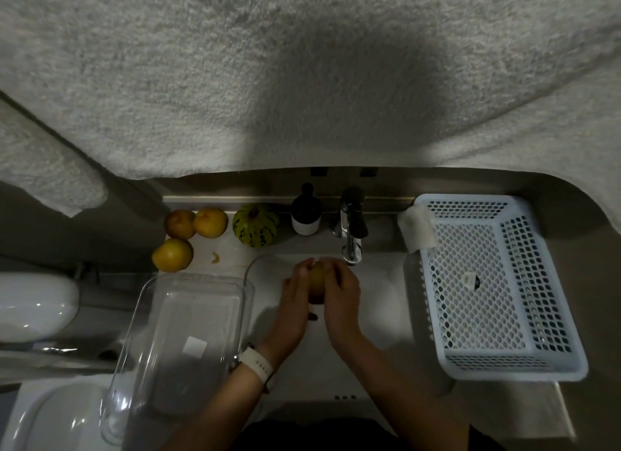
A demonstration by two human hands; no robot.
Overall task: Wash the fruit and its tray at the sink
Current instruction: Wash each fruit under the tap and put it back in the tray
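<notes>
Toilet (pixel 33 306) is noted at far left. Three yellow fruits (pixel 188 235) are laid on the counter behind the clear tray (pixel 144 319), which is seen empty but for a label, overhanging the sink's (pixel 379 316) left edge. A striped gourd (pixel 256 225) and dark bottle (pixel 305 212) are set along the back ledge. Over the basin, one fruit (pixel 316 282) is clasped between both hands: left hand (pixel 295 302) curled round its left side, right hand (pixel 341 292) curled round its right, long axis running near to far. The tap (pixel 351 228) spout is just beyond and right of the fruit; the right hand is judged nearer. No running water can be made out. White perforated basket (pixel 504 366) sits at right, holding nothing but a tag, a cloth (pixel 416 228) draped on its rim.
</notes>
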